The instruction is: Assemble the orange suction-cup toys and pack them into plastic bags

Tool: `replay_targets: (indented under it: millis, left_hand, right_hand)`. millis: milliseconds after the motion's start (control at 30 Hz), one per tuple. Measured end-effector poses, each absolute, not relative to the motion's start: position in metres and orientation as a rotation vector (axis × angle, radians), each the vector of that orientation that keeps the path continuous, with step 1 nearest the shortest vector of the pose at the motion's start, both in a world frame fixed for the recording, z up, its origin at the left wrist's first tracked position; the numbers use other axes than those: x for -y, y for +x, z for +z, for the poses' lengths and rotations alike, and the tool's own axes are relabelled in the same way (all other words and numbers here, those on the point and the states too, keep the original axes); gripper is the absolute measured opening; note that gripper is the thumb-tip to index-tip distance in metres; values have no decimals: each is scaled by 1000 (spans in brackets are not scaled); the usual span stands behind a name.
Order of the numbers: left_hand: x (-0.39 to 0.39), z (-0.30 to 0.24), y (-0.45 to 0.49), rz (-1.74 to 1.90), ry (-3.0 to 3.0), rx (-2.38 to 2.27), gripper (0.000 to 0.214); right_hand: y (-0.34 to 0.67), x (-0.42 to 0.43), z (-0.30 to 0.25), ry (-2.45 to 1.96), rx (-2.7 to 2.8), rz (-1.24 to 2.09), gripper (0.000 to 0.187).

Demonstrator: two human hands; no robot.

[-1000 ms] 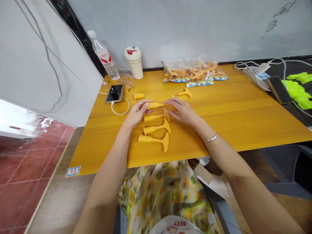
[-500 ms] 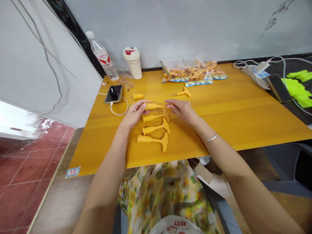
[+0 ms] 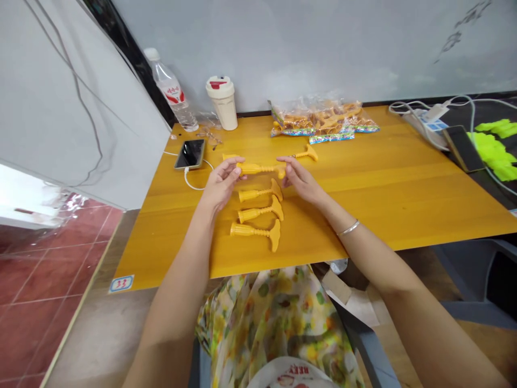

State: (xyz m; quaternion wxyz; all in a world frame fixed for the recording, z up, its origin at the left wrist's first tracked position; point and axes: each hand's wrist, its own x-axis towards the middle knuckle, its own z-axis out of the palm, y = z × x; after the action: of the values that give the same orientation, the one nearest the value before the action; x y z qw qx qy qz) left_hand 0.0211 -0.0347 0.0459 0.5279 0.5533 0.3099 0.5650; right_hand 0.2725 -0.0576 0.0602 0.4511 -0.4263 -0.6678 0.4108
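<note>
My left hand (image 3: pixel 224 181) pinches the ribbed sleeve end of a yellow plastic corkscrew (image 3: pixel 258 169), which is raised just above the table and lies almost level. At its other end, my right hand (image 3: pixel 299 180) has its fingers round the handle, which they partly cover. Below the hands, a column of three sheathed yellow corkscrews (image 3: pixel 258 214) lies on the table, handles to the right. Beyond my right hand rests another corkscrew (image 3: pixel 309 153), its metal screw partly hidden by my fingers. A loose yellow sleeve (image 3: pixel 230 157) shows in part behind my left hand.
Clear bags of orange-yellow pieces (image 3: pixel 323 119) lie along the back of the wooden table (image 3: pixel 383 199). At the back left stand a water bottle (image 3: pixel 173 97) and a cream cup (image 3: pixel 224 105), near glasses and a charging phone (image 3: pixel 190 154). Cables and another phone (image 3: pixel 463 147) are at right.
Both hands have lifted the corkscrew slightly and moved it away from the row. Its handle now shows more beside my right fingers. The corkscrews on the table stay as they were.
</note>
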Motion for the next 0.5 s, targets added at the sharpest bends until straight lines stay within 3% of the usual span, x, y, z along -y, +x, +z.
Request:
replay_targets:
  millis: [133, 400, 500]
  left_hand:
    - [34, 44, 22, 1373, 1328, -756, 37]
    - [34, 41, 27, 1412, 1319, -788, 41]
    - [26, 37, 22, 1491, 1236, -819, 41]
  right_hand:
    - [279, 56, 61, -1039, 1901, 685, 78]
    - [273, 53, 54, -1339, 1760, 1040, 88]
    - [273, 54, 54, -1370, 1958, 864, 72]
